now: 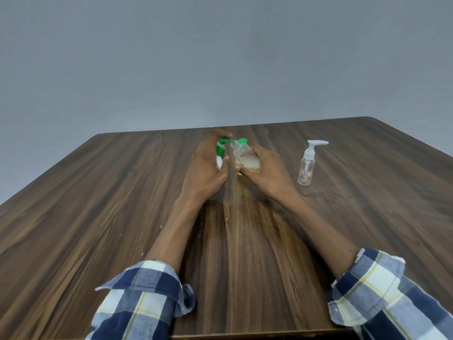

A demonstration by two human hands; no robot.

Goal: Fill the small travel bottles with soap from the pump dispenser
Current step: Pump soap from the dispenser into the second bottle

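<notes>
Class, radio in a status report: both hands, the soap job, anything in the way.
Left hand grips green pump dispenser, finger on pump head. Right hand holds tilted travel bottle at the spout, soap inside. Second pump bottle stands apart, right. Nothing blocking.

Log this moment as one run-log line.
left hand: holds green pump dispenser | right hand: tilts small bottle at spout | spare pump bottle: upright, untouched

We're looking from a single head-worn wide-angle camera, facing forward and down along both forearms onto the wooden table (122, 204), hands fairly near at centre frame, the grey wall (220, 57) filling the upper half beyond the far edge
</notes>
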